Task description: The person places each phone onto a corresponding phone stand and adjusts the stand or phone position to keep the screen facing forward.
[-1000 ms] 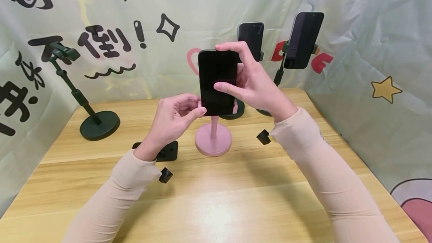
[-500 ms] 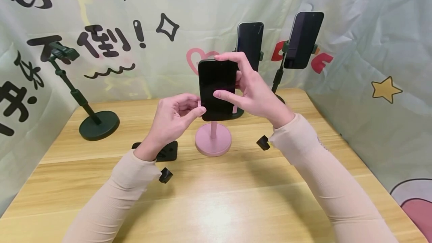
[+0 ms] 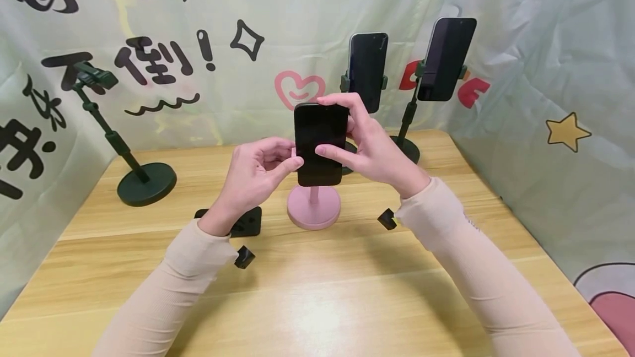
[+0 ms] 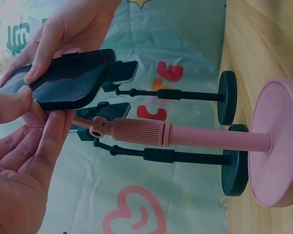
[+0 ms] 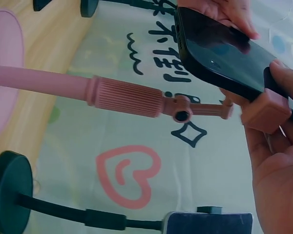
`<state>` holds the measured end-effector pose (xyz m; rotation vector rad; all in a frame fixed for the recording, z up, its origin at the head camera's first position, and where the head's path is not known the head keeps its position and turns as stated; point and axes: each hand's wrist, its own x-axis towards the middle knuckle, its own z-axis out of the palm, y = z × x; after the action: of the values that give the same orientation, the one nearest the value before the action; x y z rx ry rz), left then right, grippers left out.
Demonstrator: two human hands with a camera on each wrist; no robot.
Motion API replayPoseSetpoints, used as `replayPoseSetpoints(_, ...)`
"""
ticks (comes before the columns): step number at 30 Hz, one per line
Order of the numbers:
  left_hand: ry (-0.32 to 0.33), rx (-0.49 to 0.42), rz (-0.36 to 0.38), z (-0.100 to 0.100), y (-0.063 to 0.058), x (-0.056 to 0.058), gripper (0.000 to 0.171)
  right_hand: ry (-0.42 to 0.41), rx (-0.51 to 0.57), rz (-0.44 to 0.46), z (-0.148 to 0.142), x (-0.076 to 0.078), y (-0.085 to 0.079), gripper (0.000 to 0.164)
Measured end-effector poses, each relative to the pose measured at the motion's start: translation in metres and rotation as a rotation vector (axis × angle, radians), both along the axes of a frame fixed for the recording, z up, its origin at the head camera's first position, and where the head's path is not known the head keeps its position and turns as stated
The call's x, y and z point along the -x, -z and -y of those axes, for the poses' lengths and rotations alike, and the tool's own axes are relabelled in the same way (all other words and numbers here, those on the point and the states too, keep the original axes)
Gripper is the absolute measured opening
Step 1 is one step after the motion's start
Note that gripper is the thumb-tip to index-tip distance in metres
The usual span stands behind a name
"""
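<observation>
A black smartphone [image 3: 319, 134] stands upright in the clamp of a pink phone stand [image 3: 313, 211], its dark screen facing me. My left hand [image 3: 255, 175] pinches the clamp's left side, thumb at the phone's edge and fingers curled behind. My right hand [image 3: 369, 145] grips the phone, with the index finger over its top edge and the thumb across the screen. In the right wrist view, a pink clamp arm [image 5: 266, 114] overlaps the phone's side edge. The left wrist view shows the stand's ribbed collar [image 4: 139, 132] below the clamp joint; the clamp's back is mostly hidden.
Two dark green stands behind hold phones, one at centre [image 3: 368, 65] and one at right [image 3: 446, 59]. A dark green stand [image 3: 146, 183] at left has a bare clamp. Another black phone [image 3: 248, 222] lies on the wooden table [image 3: 317, 291], partly under my left wrist.
My right hand and the phone have moved down together, the phone sinking lower through the pink clamp. My left hand has stayed in place.
</observation>
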<state>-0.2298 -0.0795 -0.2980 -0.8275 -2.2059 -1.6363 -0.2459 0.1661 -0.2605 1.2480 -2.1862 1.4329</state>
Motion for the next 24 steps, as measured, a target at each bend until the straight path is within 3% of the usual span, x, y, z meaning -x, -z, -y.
replayPoseSetpoints(12,0.018,-0.011,-0.001,0.0024,0.0003,0.0015,0.018,0.016,0.014,0.009,0.0037,-0.0013,0.0080,0.073)
replayPoseSetpoints(24,0.055,-0.013,0.058,0.0031,-0.0017,0.0029,0.020,0.037,0.017,0.035,0.0042,-0.0029,0.0093,0.076)
